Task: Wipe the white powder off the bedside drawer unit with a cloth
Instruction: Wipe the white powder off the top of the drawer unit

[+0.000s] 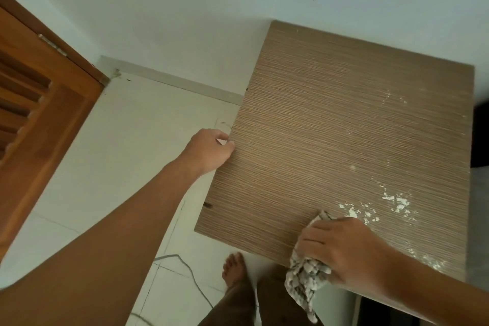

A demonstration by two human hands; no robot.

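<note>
One unit [330,127], top against the wall. Powder [397,202] in three patches, all along its right side: far, middle, near edge. One cloth [307,280], bunched, at the near edge, its tail hanging off. Right hand [346,251] grips the cloth, pressing it down. Left hand [209,149] curls on the unit's left edge. One bare foot [234,267], one cable [185,272] on the floor.

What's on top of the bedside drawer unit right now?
On the drawer unit top lie patches of white powder, mostly toward its right side. The right hand holds a mottled cloth on it near the front edge. Any powder under cloth and hand is hidden.
</note>
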